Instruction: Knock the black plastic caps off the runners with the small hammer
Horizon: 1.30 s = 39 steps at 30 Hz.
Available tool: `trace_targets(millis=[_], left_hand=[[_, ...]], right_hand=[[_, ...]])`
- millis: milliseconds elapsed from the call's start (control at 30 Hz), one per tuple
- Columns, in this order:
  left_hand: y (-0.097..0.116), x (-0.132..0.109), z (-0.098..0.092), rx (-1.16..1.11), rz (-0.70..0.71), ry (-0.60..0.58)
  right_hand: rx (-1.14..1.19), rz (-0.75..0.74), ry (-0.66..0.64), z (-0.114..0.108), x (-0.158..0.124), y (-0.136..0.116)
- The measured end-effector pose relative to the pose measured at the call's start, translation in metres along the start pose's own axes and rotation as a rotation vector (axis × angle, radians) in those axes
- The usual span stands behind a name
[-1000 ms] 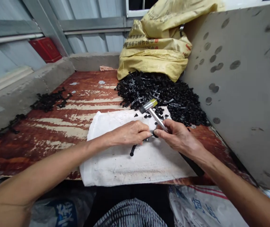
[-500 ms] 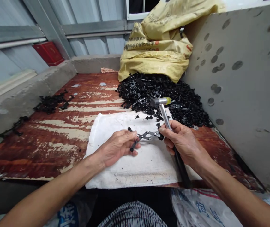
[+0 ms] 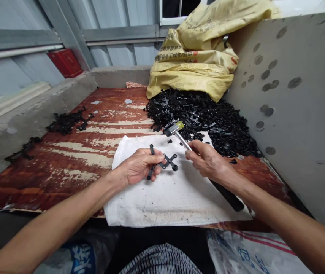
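Observation:
My left hand (image 3: 141,165) pinches a small black scissor linkage (image 3: 169,161), made of crossed, riveted bars with round ends. The linkage is held over a white cloth (image 3: 162,201). In my right hand (image 3: 209,160) is a mallet (image 3: 176,128) with a metal shaft, a black grip and a head that is grey at one end and yellow at the other. The mallet's head points away to the upper left, beyond the linkage and apart from it. My fingers hide part of the linkage and of the mallet's shaft.
Behind the cloth lies a heap of small black parts (image 3: 208,114), spilling from under a yellow woven sack (image 3: 191,72). More black linkages (image 3: 68,121) lie on the left of the worn red tabletop (image 3: 73,160). A grey spotted panel (image 3: 302,114) stands along the right.
My right hand has come away from the linkage's right end, and the mallet's head has tilted left. My left hand has drawn the linkage slightly left. The view has shifted a little.

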<state>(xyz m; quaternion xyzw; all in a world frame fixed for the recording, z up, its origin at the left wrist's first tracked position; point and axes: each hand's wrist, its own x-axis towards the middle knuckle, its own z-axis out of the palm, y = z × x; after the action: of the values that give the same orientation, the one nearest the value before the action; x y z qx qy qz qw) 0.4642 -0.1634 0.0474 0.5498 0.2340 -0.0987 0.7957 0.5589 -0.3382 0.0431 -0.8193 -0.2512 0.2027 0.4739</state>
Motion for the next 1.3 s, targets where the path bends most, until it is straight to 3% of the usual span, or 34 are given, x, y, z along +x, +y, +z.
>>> trace_targets(millis=[200,500,800,1000,1100,1300], left_hand=[[0.004,0.002,-0.007,-0.006,-0.007,0.085],[0.003,0.016,-0.015,0.021,-0.045,0.130],[0.003,0.012,-0.017,0.002,-0.025,0.153],[0.010,0.011,-0.030,-0.026,-0.010,0.211],[0.013,0.017,-0.029,-0.052,0.002,0.223],[0.021,0.028,-0.019,-0.024,-0.044,0.211]], right_hand=[[-0.244,-0.077,0.009,-0.004,0.027,0.005],[-0.297,-0.076,-0.042,-0.017,-0.011,0.013],[-0.278,-0.127,-0.066,0.002,0.006,0.005],[-0.255,-0.160,-0.120,0.002,-0.011,0.007],[-0.112,-0.088,-0.128,0.000,-0.026,0.011],[0.255,0.231,-0.037,0.005,-0.054,0.021]])
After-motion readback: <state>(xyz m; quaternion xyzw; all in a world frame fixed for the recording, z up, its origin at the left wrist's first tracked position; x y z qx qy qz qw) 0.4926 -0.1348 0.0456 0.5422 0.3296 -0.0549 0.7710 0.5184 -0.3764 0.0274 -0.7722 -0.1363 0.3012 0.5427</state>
